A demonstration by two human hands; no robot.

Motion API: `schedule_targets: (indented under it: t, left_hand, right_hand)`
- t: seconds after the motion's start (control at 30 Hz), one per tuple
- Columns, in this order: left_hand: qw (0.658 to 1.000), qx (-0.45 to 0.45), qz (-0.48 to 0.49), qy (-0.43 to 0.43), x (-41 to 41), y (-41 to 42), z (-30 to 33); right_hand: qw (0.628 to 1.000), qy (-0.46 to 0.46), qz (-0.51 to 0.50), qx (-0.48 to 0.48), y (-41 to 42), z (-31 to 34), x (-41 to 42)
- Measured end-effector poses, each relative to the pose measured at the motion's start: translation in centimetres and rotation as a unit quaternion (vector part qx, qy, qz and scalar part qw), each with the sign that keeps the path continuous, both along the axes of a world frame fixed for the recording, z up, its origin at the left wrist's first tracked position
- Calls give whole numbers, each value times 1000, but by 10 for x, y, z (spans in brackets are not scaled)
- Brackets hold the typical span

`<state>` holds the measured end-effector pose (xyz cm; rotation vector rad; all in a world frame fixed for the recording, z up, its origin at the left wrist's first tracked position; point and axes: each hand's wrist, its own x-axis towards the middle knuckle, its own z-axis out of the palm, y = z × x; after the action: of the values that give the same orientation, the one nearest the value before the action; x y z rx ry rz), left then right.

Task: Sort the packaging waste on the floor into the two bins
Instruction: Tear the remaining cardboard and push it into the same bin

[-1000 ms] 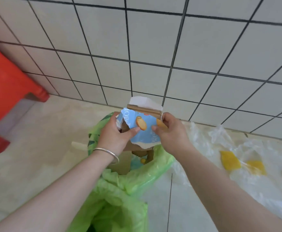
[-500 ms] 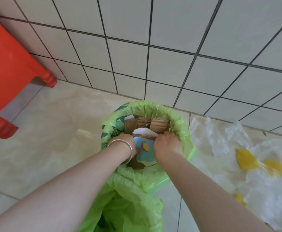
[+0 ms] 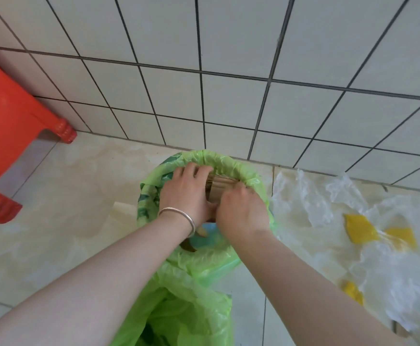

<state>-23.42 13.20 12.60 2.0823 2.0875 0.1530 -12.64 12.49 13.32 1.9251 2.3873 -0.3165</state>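
Cardboard (image 3: 220,187) in far green-lined bin (image 3: 231,161), left hand (image 3: 186,193) flat on it, right hand (image 3: 241,208) curled on it, plastic wrap (image 3: 316,196) right, red stool (image 3: 9,126) left, second green bag (image 3: 179,308) near.

hands (image 3: 214,198) now deep in bin (image 3: 231,161), pressing cardboard (image 3: 220,186) down

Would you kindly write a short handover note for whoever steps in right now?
Left hand: spread flat, pressing cardboard down in the far green-lined bin.
Right hand: fingers curled at the same cardboard; grip unclear.
Done: blue carton and cardboard are in that bin.
Left: clear plastic wrap with yellow pieces lies on the floor to the right; the near bin is open.
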Motion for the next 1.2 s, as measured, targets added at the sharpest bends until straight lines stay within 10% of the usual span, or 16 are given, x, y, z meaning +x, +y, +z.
schedule_targets:
  t: [0.17, 0.53, 0.87, 1.2]
  left_hand:
    - [971, 160, -168, -62, 69, -15, 5]
    - [941, -13, -307, -140, 282, -81, 5]
    - [895, -135, -367, -216, 397, -158, -54]
    - [838, -325, -434, -69, 434, -203, -157]
  right_hand:
    - [983, 122, -88, 101, -24, 12, 69]
    - [960, 21, -196, 200, -120, -2, 275]
    - [907, 194, -366, 72, -217, -53, 372]
    - [869, 182, -444, -118, -294, -140, 416]
